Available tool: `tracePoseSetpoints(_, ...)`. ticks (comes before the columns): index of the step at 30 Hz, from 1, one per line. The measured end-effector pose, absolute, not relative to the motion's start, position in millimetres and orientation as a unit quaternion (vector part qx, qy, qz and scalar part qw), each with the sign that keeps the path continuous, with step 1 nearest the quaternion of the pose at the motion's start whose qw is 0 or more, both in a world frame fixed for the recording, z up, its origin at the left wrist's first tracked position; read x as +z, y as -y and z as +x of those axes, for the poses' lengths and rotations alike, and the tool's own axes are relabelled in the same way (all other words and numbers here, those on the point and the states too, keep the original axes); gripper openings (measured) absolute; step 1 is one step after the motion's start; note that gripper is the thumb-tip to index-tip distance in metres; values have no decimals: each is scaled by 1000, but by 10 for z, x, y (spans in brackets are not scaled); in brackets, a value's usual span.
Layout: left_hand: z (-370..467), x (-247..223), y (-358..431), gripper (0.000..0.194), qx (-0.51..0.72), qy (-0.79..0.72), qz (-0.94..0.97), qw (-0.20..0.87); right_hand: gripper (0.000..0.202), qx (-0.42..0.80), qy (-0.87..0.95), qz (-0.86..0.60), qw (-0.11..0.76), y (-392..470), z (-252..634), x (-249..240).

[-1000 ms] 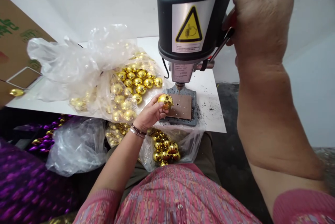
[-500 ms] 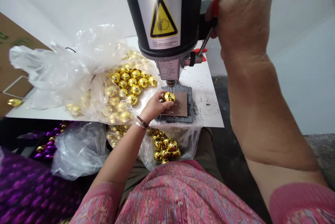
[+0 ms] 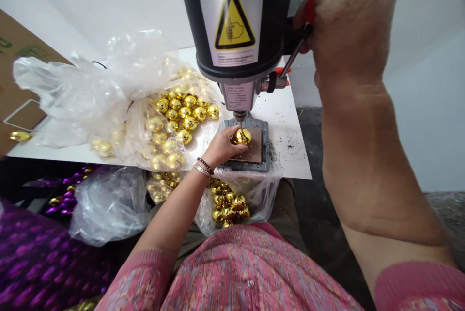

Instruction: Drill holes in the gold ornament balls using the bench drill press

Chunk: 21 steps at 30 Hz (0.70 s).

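Left hand (image 3: 224,146) pinching a mirror-tiled gold ball (image 3: 243,136) under the drill bit (image 3: 240,124), right hand (image 3: 354,10) wrapped round a red lever handle (image 3: 309,9).

Mirror-glossy gold ball (image 3: 244,136), crinkly see-through plastic bag (image 3: 83,88)
Drill housing (image 3: 274,20) up top's smooth and semi-matt, can't tell if plastic or metal; matt cardboard (image 3: 18,88) at left edge.

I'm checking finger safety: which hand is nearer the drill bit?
Left. The left hand holds a gold ball beneath the drill bit; the right hand grips the red handle, higher and to the right.
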<state>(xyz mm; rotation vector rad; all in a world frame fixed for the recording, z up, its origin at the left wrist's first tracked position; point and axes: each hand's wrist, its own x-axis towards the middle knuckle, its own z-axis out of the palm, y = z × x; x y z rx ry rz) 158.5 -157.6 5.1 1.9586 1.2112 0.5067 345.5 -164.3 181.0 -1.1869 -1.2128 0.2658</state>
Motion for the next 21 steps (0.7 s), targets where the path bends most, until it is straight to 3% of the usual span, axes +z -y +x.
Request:
tracePoseSetpoints(6,1578,-36,1576,69,220,-470,750,410,33,-48,562,-563,605,2127,3314,1548)
tracePoseSetpoints(10,1563,-73,1569,61,221,-456,758,411,19,-161,600,-569,539,2451,3278,1176)
tracePoseSetpoints(16,1556,-92,1559,53,233,-433,778,390,6,-248,626,-542,503,2516,3255,794)
tracePoseSetpoints(21,1552,-69,1561,40,225,-419,790,388,14,-268,622,-514,526,2429,3267,618)
